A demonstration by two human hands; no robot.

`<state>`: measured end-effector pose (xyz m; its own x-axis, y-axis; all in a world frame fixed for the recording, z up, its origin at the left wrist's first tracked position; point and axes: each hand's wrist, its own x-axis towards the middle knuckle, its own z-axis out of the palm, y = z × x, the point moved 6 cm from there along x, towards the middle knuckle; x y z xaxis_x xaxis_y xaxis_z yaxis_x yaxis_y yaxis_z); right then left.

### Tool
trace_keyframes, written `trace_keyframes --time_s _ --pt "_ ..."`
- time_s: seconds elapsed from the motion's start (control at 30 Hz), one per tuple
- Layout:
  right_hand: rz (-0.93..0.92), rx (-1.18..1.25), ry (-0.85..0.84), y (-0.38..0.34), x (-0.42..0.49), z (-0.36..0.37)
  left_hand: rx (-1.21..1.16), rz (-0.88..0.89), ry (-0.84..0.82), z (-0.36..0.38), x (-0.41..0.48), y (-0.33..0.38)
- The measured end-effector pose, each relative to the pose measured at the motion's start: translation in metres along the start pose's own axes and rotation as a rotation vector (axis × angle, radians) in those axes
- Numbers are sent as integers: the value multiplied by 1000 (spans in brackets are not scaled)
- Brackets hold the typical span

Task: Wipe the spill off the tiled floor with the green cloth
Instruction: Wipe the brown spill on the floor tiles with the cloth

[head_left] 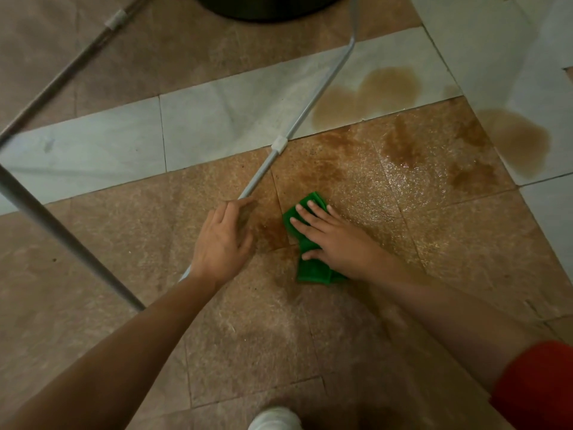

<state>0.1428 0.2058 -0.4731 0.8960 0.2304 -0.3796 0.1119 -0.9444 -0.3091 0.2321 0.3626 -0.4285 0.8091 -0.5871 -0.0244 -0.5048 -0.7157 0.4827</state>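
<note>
A folded green cloth (312, 269) lies on a brown floor tile (248, 330). My right hand (333, 237) presses flat on it with fingers spread, covering its middle. A brown spill (400, 144) spreads beyond the cloth over the brown tiles, which glisten wet to the right of my hand. More spill pools on the pale tile strip (372, 91) and on the pale tile at the right (521, 141). My left hand (221, 240) sits just left of the cloth, fingers curled over a thin grey metal bar (310, 107) that runs along the floor.
The bar bends upward at the back. A second thin bar (62, 72) crosses the upper left and a thick grey leg (46, 221) slants at the left. A dark round base (269, 7) stands at the top. My white shoe (273, 418) and red garment (536, 386) are at the bottom.
</note>
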Motion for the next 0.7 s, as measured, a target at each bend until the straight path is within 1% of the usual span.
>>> trace_keyframes --time_s 0.2,0.3,0.4,0.57,0.63,0.7 --pt "197 140 138 -23 22 -3 -20 9 8 3 7 10" --pt "148 147 146 -31 17 5 -31 19 10 4 10 14" --pt "111 146 160 -23 16 5 -41 25 14 3 9 10" --pt "277 216 225 -6 39 -14 -35 4 32 -1 6 -1" --pt "261 199 216 -10 46 -15 -26 -2 36 -1 6 -2" --pt "145 181 188 -17 46 -14 -24 -1 31 0 7 -1"
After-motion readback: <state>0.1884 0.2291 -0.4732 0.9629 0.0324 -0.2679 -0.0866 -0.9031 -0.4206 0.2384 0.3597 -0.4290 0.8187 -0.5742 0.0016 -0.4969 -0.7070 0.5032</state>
